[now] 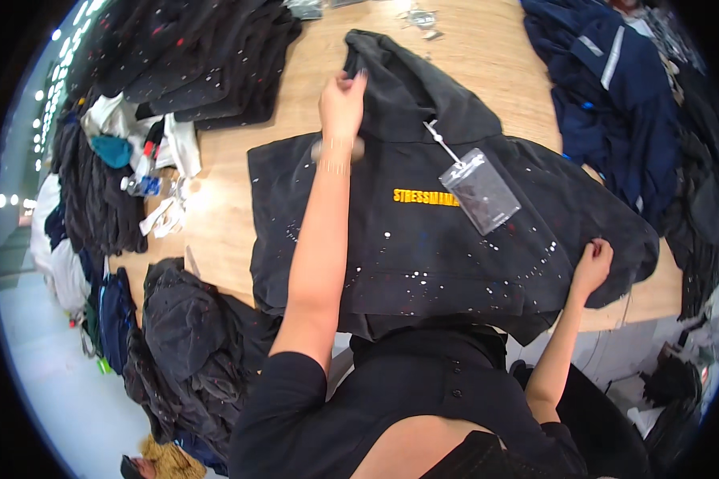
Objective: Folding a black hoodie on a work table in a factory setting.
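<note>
Item: 1 black paint-speckled hoodie [423, 239], flat on wooden surface [232, 199], clear tag sleeve [479, 190] attached. Left hand [342, 104] pinches hood; right hand [593, 267] clenches hem corner. Step: smoothing. Next likely needs even tension.

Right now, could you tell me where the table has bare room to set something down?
Bare wood shows between the black hoodie and the dark stack, and beyond the hood toward the navy garments. The left edge is crowded with white packaging. The left hand grips the hood; the right hand grips the hem.
</note>
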The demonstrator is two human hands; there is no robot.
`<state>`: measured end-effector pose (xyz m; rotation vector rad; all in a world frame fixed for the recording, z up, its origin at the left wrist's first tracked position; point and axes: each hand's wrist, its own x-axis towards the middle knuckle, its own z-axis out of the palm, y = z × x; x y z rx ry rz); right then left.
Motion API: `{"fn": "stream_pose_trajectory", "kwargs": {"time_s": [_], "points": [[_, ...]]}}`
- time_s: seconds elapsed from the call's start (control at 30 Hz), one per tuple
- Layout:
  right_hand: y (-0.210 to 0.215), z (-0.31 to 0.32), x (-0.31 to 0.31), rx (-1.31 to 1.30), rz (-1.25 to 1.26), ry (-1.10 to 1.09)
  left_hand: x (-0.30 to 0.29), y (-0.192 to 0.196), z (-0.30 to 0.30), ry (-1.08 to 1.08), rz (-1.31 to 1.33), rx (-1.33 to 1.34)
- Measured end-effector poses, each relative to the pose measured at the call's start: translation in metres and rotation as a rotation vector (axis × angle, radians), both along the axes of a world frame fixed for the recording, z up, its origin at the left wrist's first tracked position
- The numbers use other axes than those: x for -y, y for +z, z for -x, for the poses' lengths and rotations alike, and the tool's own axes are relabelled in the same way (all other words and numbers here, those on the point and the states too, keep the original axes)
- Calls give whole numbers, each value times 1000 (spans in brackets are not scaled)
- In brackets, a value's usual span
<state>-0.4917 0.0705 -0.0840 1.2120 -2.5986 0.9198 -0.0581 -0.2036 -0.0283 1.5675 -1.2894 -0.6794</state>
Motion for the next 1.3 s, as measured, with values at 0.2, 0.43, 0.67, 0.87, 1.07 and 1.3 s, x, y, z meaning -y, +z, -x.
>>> {"fn": "stream_pose_trajectory", "kwargs": {"time_s": [0.2, 0.43, 0.67, 0.87, 1.07, 1.3], "points": [[1, -13, 10, 5, 28, -6, 99, 0, 29, -66, -447, 354], [14, -19, -5, 213, 264, 8, -77, 69, -128, 188, 202, -241], [32, -105, 45, 286, 50, 438, -204, 76, -348, 457, -39, 156], [32, -114, 65, 305, -224, 563, -311, 45, -377, 341, -847, 844], [105, -37, 21, 774, -537, 640, -260, 92, -298, 381, -295, 711], [-18, 98, -31, -102, -263, -120, -125, 24, -69, -537, -284, 470]]}}
